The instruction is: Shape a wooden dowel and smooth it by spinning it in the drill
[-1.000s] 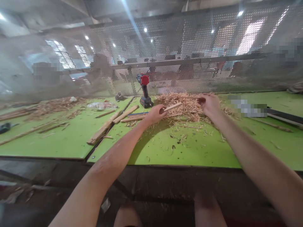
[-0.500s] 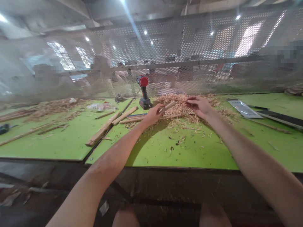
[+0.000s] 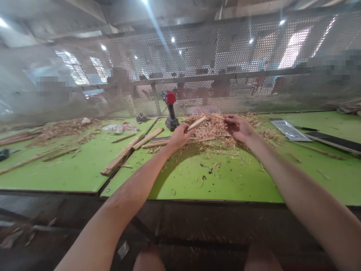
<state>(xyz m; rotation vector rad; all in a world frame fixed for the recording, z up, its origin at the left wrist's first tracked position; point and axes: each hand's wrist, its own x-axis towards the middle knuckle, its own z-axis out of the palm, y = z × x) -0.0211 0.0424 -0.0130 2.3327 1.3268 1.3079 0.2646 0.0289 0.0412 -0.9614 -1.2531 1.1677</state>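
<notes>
My left hand is closed around a short pale wood strip, which points up and to the right. A thin brown stick is pinched between the fingertips of my right hand, its free end reaching left above the wood strip. The two pieces look apart. Below and behind both hands lies a heap of curly wood shavings. A red and black cordless drill stands upright on its battery just beyond my left hand.
The green worktop carries wooden strips along a seam at left, a clear plastic bottle, and more shavings. At right lie a silver-white packet and a dark flat bar. A perforated metal screen closes off the back.
My left hand has turned and shifted slightly left, tilting the wood strip. The thin stick in my right hand now slants differently, its left end raised. The view has moved slightly.
</notes>
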